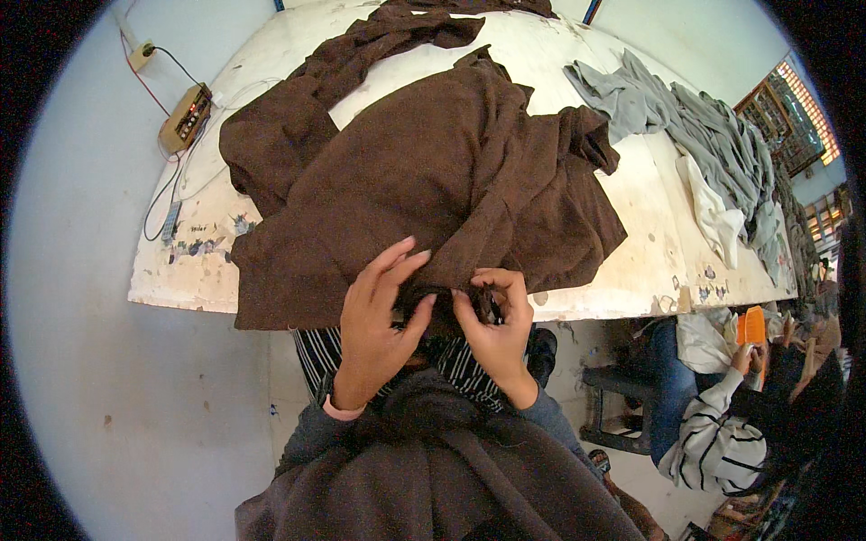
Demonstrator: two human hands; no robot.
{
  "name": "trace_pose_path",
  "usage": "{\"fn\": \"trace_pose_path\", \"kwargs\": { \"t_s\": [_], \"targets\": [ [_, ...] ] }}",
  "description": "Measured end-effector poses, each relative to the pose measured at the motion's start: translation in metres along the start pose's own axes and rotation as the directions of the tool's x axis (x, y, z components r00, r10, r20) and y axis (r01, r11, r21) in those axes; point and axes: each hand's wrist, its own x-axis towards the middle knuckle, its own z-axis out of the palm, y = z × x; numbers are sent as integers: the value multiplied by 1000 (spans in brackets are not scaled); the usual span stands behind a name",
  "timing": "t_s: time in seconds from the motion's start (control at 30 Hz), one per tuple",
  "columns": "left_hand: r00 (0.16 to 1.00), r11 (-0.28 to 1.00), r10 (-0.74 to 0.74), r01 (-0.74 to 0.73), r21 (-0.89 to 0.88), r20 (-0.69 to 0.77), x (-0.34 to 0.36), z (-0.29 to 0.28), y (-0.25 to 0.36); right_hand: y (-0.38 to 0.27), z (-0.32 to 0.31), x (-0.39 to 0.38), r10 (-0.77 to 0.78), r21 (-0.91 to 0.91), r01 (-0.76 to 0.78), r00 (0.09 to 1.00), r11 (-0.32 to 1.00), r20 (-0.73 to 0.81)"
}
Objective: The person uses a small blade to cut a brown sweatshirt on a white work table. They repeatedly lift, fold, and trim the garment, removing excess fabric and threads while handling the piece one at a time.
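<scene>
A large dark brown piece of fabric (397,171) lies loosely folded over the table, its near edge hanging past the table's front. My left hand (379,320) rests at that edge with its fingers stretched out over the cloth and the thumb apart from them. Just to its right, my right hand (499,329) has curled fingers around a small dark, shiny object (490,307), partly hidden in the palm; its kind is unclear. The right thumb and forefinger touch the brown cloth. Between the two thumbs, a dark fold of the fabric is in shadow.
The pale worktable (631,207) has a worn, stained top. Grey garments (722,135) and a white cloth (713,207) lie at its right. A wired box (185,117) stands at the left edge. At right, a seated person (722,433) handles an orange item (750,326) near a dark stool (618,388).
</scene>
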Motion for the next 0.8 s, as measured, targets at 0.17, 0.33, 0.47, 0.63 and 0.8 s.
{"fn": "trace_pose_path", "kwargs": {
  "t_s": [0.17,0.33,0.47,0.63,0.8],
  "targets": [
    [939,947,310,-320,44,146,14,9,-7,-23,-24,-3,-180,-121,187,981,975,72],
    [941,913,86,57,-404,327,14,14,-14,-41,-42,-3,-44,-178,43,999,983,1],
    [729,590,-90,588,-554,678,4,15,-20,-43,-46,-1,209,87,-210,978,974,13],
    [642,-145,5,759,-634,767,-12,32,-27,-37,-41,4,278,138,-289,956,947,89],
    [613,-274,81,772,-574,786,-15,33,-33,-37,-34,1,210,-50,-209,977,977,20]
  ]
}}
